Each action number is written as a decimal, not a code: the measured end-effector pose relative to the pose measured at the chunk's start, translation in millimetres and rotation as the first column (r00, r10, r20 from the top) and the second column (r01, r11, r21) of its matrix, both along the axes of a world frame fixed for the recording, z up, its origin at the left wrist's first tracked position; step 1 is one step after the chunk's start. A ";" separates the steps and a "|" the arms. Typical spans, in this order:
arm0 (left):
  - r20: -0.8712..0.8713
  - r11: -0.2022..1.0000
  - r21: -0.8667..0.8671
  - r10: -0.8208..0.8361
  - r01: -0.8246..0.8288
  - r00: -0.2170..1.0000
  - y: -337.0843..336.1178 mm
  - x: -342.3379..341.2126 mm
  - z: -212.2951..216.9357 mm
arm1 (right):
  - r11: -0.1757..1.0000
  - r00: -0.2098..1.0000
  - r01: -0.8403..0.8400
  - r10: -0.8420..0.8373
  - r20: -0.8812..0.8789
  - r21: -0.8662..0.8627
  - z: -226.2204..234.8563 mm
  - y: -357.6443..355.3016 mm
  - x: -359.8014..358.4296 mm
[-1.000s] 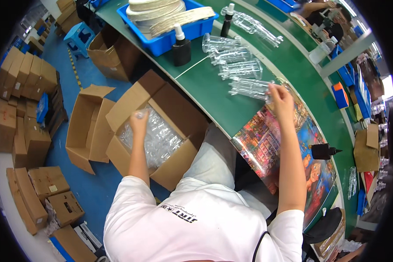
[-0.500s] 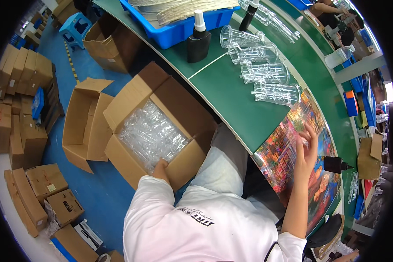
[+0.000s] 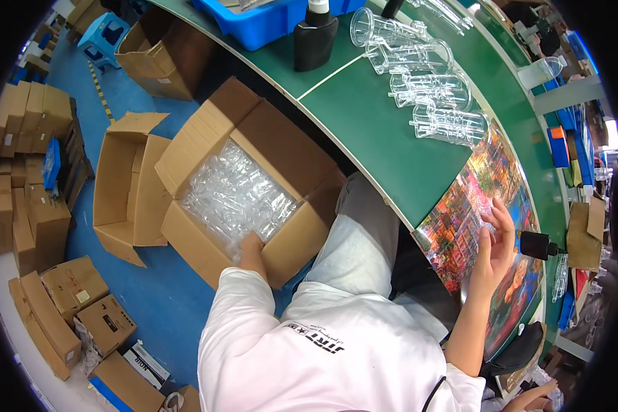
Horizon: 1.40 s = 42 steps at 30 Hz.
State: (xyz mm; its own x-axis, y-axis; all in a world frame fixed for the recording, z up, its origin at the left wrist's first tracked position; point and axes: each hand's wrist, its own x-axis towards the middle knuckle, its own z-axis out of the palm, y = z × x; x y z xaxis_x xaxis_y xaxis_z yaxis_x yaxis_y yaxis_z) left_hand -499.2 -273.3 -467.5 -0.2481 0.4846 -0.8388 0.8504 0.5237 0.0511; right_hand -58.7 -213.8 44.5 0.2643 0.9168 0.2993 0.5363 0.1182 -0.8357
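My left hand (image 3: 251,247) reaches into an open cardboard box (image 3: 206,240) beside my leg. It is among clear plastic-wrapped pieces (image 3: 237,192), which hide its fingers, so what they hold does not show. Over a colourful picture mat (image 3: 453,226) on the green table, my right hand (image 3: 499,240) is raised with bent, parted fingers and nothing in it. Several clear glass vessels with inner tubes lie in a row beyond the mat; the nearest glass vessel (image 3: 450,125) touches or nearly touches its far edge. To the right of that hand is a black bottle (image 3: 537,245).
A black bottle with a white cap (image 3: 315,38) stands by a blue tray (image 3: 254,24) on the green table (image 3: 384,144). An open empty carton (image 3: 127,182) sits left of my box. Stacked cartons (image 3: 41,206) line the left, with a blue stool (image 3: 104,40) farther back.
The whole view has shifted somewhat, so the table things appear higher and farther right. My left hand stays in the box, and my right hand stays raised over the mat, fingers slightly more bent.
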 end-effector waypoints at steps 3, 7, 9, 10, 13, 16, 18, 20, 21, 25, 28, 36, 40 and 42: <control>-0.003 0.997 0.030 0.077 -0.077 0.997 6.8 2.0 6.0 | 0.999 1.000 -0.003 0.002 0.013 0.033 0.8 0.2 -0.5; -0.040 0.995 0.079 0.058 -0.055 0.997 -1.1 13.2 24.5 | 0.999 1.000 0.007 -0.007 0.015 0.035 0.9 -8.6 -0.7; -0.061 0.995 0.100 0.026 -0.020 0.998 -1.0 15.5 25.7 | 0.999 1.000 0.016 -0.016 0.011 0.032 0.6 -9.2 -1.1; -0.075 0.993 0.114 0.017 -0.009 0.997 -1.8 15.6 24.4 | 0.999 1.000 0.013 -0.013 0.010 0.038 0.8 -8.9 -1.6; -0.105 0.990 0.139 0.001 0.014 0.995 -2.7 12.8 22.2 | 0.999 1.000 0.006 -0.006 0.006 0.049 0.5 -6.8 -3.3; 0.017 0.981 0.160 0.109 -0.111 0.994 -1.4 8.6 28.3 | 0.996 1.000 -0.026 0.025 0.010 0.083 -0.1 -6.5 -3.5; 0.010 0.992 0.124 -0.013 0.012 1.000 11.1 11.7 42.3 | 0.997 1.000 -0.020 0.019 0.005 0.076 -0.9 -7.8 -2.7; 0.008 0.966 0.054 -0.255 0.254 0.967 32.8 15.3 66.3 | 0.998 1.000 -0.010 0.010 -0.008 0.067 1.2 -7.5 -1.7; -0.003 0.969 0.052 -0.240 0.239 0.971 38.0 7.6 71.8 | 0.997 0.999 -0.024 0.026 -0.019 0.068 2.6 -7.2 -3.1; 0.095 0.961 -0.010 -0.275 0.278 0.957 48.3 -21.6 95.9 | 0.989 0.993 -0.095 0.101 -0.053 0.111 4.2 -0.7 -12.9; 0.163 0.886 0.463 -0.076 -0.008 0.984 55.6 -9.5 189.4 | 0.983 0.976 -0.116 0.140 -0.168 0.142 7.4 -5.7 -21.9; 0.350 0.312 0.921 -0.395 -0.234 0.850 53.4 68.2 393.0 | 0.885 0.871 -0.464 0.451 0.196 0.023 38.3 -6.8 -60.5; 0.192 0.109 0.981 -0.563 -0.158 0.804 60.1 108.5 446.3 | 0.793 0.769 -0.609 0.584 0.258 0.018 37.5 -11.9 -69.5; 0.075 0.015 0.996 -0.602 -0.082 0.795 61.4 120.4 465.4 | 0.740 0.709 -0.672 0.644 0.286 0.000 35.1 -14.2 -71.4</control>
